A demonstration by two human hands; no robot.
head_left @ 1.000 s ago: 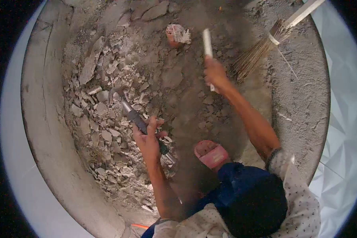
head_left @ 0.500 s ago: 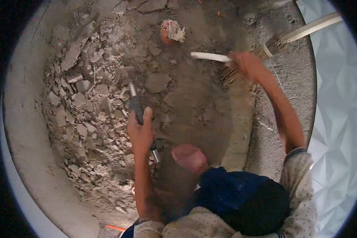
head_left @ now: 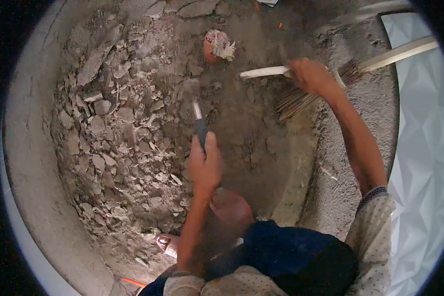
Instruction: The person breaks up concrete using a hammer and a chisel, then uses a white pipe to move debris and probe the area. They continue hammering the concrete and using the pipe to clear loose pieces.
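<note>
My left hand [head_left: 205, 165] is closed around the dark grip of a hand tool [head_left: 201, 129]. Its bright metal shaft points away from me, and its dusty far end is hard to make out against the rubble [head_left: 123, 163]. My right hand [head_left: 313, 76] is wrapped round a white-handled tool [head_left: 264, 72], whose handle sticks out to the left; the hand hides the rest. Under and beside this hand lies a broom [head_left: 298, 102] with stiff bristles. Ahead, between the hands, an orange pipe end [head_left: 209, 48] stuffed with whitish material rises from the dirt.
Broken chunks and dust cover the left side, up to a curved grey wall [head_left: 29, 153]. The broom's pale stick [head_left: 399, 54] crosses a rough ledge [head_left: 355, 123] toward a white faceted panel [head_left: 422, 163]. My sandalled foot [head_left: 167, 243] rests by the rubble.
My left hand has moved right with its tool, away from the rubble. The right hand keeps its hold on the white handle, which has tilted slightly. The view has shifted a little.
</note>
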